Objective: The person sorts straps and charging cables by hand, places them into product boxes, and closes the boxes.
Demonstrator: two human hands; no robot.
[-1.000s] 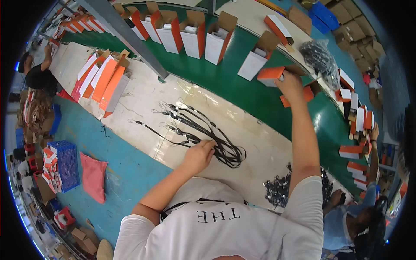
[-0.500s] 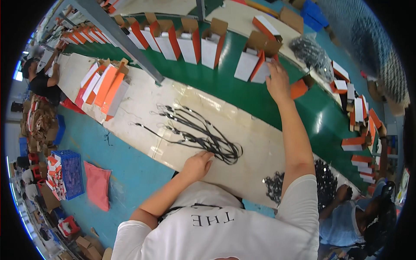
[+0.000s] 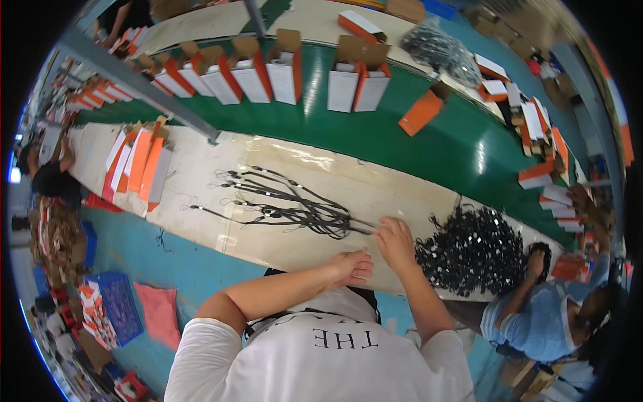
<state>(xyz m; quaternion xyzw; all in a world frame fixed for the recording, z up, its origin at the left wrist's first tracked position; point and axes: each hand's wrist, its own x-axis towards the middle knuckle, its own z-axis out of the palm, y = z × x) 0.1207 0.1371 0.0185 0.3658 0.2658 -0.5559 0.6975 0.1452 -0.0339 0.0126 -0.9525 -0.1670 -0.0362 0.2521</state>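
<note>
Several black lanyards [image 3: 295,213] with thin loop ends lie in a loose bundle on the pale worktable in front of me. My right hand [image 3: 396,242] is at the bundle's right end, its fingers closed on the looped end of a black lanyard, which is blurred there. Just left of it and nearer my body, my left hand [image 3: 351,268] is held over the table edge, fingers loosely curled and apart, with nothing seen in it. A large heap of black lanyards [image 3: 472,251] lies to the right of my right hand.
Beyond the table runs a green conveyor belt [image 3: 315,127] bearing open white-and-orange boxes [image 3: 341,87] and a tilted orange box [image 3: 423,112]. A grey post [image 3: 144,77] slants across the left. More boxes [image 3: 144,164] stand at the table's left. A co-worker [image 3: 536,308] sits by the heap.
My right hand has come back from a box on the belt to the lanyard bundle. My left hand has moved right, away from the bundle's near side. The view has shifted, showing more of the heap.
</note>
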